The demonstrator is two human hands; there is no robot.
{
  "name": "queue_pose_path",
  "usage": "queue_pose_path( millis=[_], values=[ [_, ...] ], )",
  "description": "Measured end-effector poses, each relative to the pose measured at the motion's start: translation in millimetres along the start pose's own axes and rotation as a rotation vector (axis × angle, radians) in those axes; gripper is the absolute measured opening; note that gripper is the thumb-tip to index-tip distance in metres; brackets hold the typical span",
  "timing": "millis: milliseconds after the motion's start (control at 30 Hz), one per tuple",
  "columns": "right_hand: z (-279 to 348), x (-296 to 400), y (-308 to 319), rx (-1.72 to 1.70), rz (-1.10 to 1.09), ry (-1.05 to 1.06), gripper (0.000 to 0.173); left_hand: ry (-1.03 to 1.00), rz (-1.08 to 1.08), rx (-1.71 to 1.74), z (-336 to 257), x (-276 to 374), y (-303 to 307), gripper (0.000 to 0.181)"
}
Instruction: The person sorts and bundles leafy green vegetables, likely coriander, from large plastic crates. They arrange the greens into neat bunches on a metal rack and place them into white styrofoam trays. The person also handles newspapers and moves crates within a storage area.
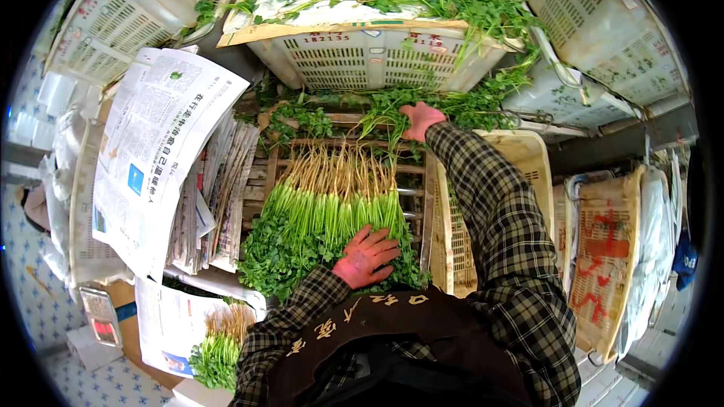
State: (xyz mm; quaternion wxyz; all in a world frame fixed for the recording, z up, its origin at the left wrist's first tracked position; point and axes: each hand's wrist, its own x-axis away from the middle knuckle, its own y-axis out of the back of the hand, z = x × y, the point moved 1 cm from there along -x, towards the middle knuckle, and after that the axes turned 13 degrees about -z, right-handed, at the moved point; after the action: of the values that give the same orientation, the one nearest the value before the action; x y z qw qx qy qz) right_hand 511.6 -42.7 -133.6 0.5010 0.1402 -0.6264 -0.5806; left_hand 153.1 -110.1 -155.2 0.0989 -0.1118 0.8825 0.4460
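A wide row of leafy green herbs, apparently coriander (334, 212), lies on a slatted wooden rack (427, 220) before me. Its brown roots point away from me and its leaves lie on my side. My left hand (367, 257), in a pink glove, rests with spread fingers on the leaves and stems at the row's right half. Farther off, my pink-gloved right hand (421, 120) is among loose coriander sprigs (390, 110) beyond the roots. Stems pass by its fingers; whether it grips any is unclear.
A plastic crate (373, 62) heaped with loose greens stands beyond the rack. Stacked newspapers (218, 192) with a loose sheet (164, 141) lie left. Below is a smaller rooted bunch (220, 345) beside a scale (100, 316). A yellowish crate (441, 237) stands right.
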Motion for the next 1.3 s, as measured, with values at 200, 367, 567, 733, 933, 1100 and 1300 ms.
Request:
queue_pose_path(
  millis=[200,367,567,733,933,1100,1300],
  values=[
    [75,-82,38,-0.465,-0.22,0.24,0.054,0.066,0.017,-0.017,-1,4,1,0.04],
    [118,-117,-20,-0.63,0.043,0.146,0.066,0.037,-0.003,-0.027,-18,-7,20,0.045],
    [40,-140,-70,-0.147,0.208,0.036,0.053,0.502,0.004,-0.389,0,2,124,0.049],
    [-47,-42,-29,-0.179,-0.602,0.3,0.053,0.924,-0.387,-0.556,123,108,122,0.066],
    [-81,113,-105,-0.279,0.1,0.488,0.063,1.154,-0.223,-0.259,130,138,88,0.099],
    [43,206,-169,-0.909,0.191,0.014,0.105,1.087,-0.037,-0.113,76,89,93,0.124],
    [142,210,-193,-1.499,0.063,-0.377,0.097,1.365,-0.384,0.548,75,93,71,0.113]
  ],
)
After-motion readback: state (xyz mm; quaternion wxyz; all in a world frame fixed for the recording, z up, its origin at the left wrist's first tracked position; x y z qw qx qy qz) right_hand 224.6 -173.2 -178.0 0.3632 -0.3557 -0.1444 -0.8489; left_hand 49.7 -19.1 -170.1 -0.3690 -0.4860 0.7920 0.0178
